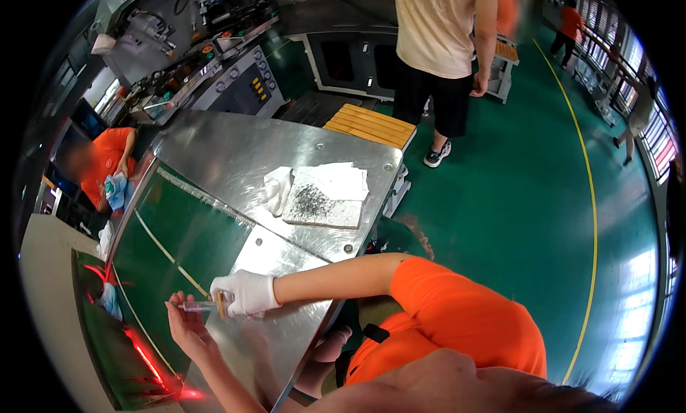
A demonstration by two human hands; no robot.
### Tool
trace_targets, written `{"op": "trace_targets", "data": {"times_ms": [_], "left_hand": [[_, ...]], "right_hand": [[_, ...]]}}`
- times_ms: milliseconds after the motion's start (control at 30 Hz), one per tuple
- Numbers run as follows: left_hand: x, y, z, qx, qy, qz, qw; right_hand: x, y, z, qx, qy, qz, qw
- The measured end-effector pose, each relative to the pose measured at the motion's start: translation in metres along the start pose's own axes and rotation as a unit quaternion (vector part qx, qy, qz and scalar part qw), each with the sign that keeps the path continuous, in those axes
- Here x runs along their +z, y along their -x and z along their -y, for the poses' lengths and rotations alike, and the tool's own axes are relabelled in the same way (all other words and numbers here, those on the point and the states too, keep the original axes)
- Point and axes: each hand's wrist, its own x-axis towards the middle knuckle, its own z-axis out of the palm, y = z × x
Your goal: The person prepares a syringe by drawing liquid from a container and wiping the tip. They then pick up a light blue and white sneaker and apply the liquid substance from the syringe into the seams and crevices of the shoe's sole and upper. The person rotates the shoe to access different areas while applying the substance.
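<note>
A small clear syringe-like tube (199,306) is lying level between the two hands, low and left, at the near edge of the shiny steel table (236,145). The white-gloved right hand (245,292) is clamping its right end; the bare left hand (184,323) is pinching its left tip. Keeping it level and braced on the table seems wise. Farther off, a speckled grey slab with white cloths (321,196) is resting; a bystander (437,34) is standing beyond.
</note>
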Motion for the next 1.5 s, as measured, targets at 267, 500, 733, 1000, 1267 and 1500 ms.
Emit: {"op": "trace_targets", "data": {"times_ms": [267,500,733,1000,1267,1500], "left_hand": [[-0.003,0.008,0.004,0.032,0.049,0.012,0.998],[-0.014,0.012,0.018,0.046,0.047,0.058,0.996],[-0.005,0.026,0.026,0.066,-0.019,0.114,0.991],[0.009,0.043,0.007,0.331,-0.494,0.166,0.786],[0.025,0.052,0.007,0.425,-0.606,0.246,0.625],[0.017,0.054,0.003,0.395,-0.541,0.226,0.707]], "right_hand": [[0.003,-0.006,-0.009,0.000,0.038,0.007,0.999],[-0.001,0.002,0.009,0.091,-0.024,0.008,0.996],[-0.003,0.003,0.011,0.132,-0.014,0.105,0.986],[-0.017,-0.008,0.002,-0.074,0.059,-0.060,0.994],[-0.021,-0.023,-0.027,-0.337,0.514,-0.018,0.789],[-0.012,-0.015,-0.001,-0.216,0.385,0.080,0.894]]}}
